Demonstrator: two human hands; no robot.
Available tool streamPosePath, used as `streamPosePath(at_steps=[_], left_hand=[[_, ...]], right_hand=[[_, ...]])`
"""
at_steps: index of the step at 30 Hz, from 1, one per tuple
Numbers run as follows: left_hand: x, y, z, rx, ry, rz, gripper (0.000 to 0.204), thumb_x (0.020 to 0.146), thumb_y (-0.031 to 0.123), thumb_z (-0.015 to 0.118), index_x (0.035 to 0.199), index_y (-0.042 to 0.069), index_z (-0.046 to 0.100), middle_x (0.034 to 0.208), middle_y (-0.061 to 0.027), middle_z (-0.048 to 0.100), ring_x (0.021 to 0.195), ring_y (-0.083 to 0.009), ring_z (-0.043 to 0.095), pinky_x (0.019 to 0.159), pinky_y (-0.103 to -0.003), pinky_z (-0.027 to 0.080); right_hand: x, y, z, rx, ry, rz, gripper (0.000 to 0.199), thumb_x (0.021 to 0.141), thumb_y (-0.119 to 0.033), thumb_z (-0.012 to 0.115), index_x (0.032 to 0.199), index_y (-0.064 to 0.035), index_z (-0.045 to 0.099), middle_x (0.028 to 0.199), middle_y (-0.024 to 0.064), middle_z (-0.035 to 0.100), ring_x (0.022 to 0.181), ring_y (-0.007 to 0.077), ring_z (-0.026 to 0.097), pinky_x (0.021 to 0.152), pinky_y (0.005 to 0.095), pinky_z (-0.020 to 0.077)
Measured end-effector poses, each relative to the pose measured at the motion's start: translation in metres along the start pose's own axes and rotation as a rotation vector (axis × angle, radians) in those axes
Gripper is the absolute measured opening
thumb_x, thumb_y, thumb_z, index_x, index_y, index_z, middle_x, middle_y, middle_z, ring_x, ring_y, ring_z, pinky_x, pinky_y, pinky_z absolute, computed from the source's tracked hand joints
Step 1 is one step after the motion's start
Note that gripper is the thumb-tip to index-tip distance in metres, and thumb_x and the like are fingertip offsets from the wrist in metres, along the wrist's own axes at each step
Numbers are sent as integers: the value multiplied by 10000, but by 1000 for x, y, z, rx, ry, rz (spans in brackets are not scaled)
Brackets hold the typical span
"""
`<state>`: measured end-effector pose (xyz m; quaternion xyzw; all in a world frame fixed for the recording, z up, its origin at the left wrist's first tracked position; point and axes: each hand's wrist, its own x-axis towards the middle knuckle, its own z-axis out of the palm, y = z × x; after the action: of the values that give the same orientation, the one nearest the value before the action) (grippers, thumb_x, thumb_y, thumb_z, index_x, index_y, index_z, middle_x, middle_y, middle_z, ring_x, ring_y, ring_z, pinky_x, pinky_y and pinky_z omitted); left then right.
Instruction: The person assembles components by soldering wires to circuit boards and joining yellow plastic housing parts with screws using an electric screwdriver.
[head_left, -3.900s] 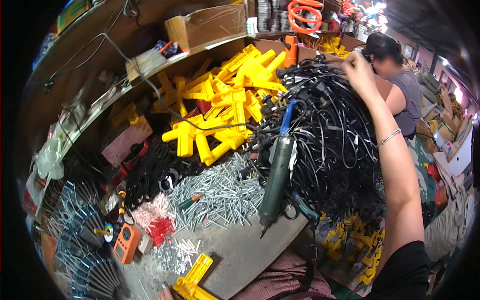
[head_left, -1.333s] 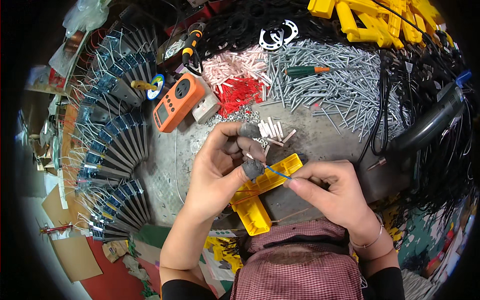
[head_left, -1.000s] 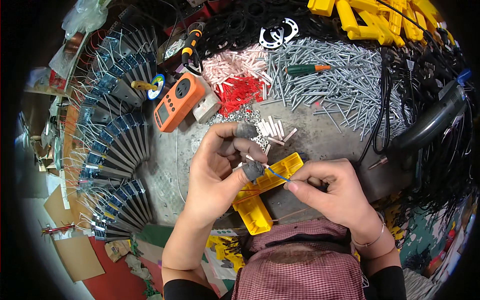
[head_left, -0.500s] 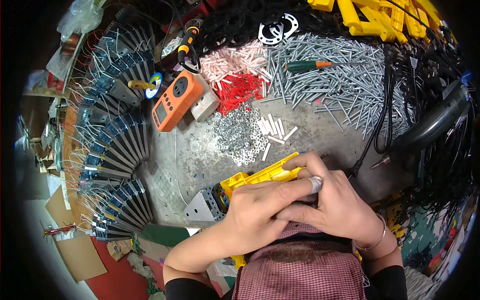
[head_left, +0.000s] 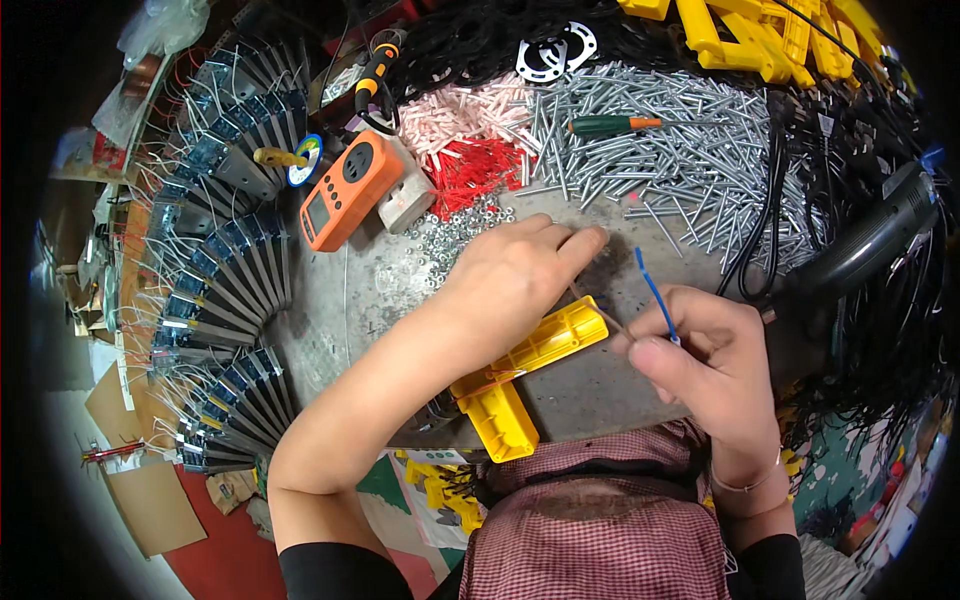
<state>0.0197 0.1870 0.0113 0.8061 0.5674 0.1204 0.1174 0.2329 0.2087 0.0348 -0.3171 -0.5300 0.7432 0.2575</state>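
A yellow plastic housing [head_left: 550,338] with a handle-like part [head_left: 503,420] lies open side up near the table's front edge. My left hand [head_left: 520,275] reaches over it, fingers bent down and closed by the small nuts; its fingertips are partly hidden, so what they hold cannot be made out. Right of the housing, my right hand [head_left: 715,365] pinches a blue wire [head_left: 655,290] that sticks up. A thin brownish wire [head_left: 605,318] runs from the right fingertips over the housing's end toward my left hand. My left forearm hides the grey metal bracket.
Loose nuts [head_left: 440,245], red sleeves [head_left: 470,180], pale tubes [head_left: 455,120] and long screws [head_left: 640,150] lie heaped beyond my hands. An orange meter [head_left: 350,190] and a solder spool [head_left: 305,160] stand left, beside rows of wired metal parts [head_left: 235,270]. Black cables [head_left: 775,200] crowd the right.
My hands were together over the yellow housing; they have parted. The left has moved forward over the nuts and white tubes. The right has moved right and now shows the blue wire.
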Motion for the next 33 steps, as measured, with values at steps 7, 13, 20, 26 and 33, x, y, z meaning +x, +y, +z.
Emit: streamPosePath(at_steps=[7, 13, 20, 26, 33], left_hand=[[-25, 10, -26, -566, 181, -249, 581, 688, -63, 627, 1236, 42, 468, 884, -113, 611, 825, -213, 623, 739, -317, 494], [-53, 29, -25, -1204, 543, -374, 581, 754, 38, 727, 1248, -6, 424, 904, -81, 598, 898, -162, 581, 824, -288, 453], [-62, 28, -28, -1215, 476, -335, 503, 812, 17, 664, 1243, -14, 407, 961, -92, 599, 943, -163, 591, 853, -303, 465], [-63, 32, -30, -1120, 457, -347, 493, 771, -40, 599, 1232, -14, 427, 944, -103, 615, 936, -168, 607, 862, -309, 465], [-65, 41, -23, -1058, 424, -387, 461, 745, -30, 573, 1190, -19, 451, 937, -117, 624, 929, -190, 629, 844, -320, 486]], right_hand=[[6, 12, 10, -39, 80, -18, 141, 877, -132, 667, 886, 9, 666, 648, -86, 500, 600, -15, 368, 504, 179, 270], [9, 15, 17, -82, 0, -16, 156, 869, -141, 673, 860, 14, 661, 655, -79, 512, 596, -7, 377, 504, 183, 287], [8, 15, 20, -102, -14, 49, 143, 864, -121, 670, 851, 21, 653, 644, -78, 504, 593, -8, 380, 497, 183, 287], [8, 13, 19, -106, -36, 75, 141, 860, -115, 670, 826, 20, 649, 625, -82, 487, 589, -10, 377, 486, 195, 274], [9, 18, 18, -138, -27, -14, 167, 864, -143, 674, 852, 22, 654, 627, -73, 480, 610, 6, 380, 508, 207, 317]])
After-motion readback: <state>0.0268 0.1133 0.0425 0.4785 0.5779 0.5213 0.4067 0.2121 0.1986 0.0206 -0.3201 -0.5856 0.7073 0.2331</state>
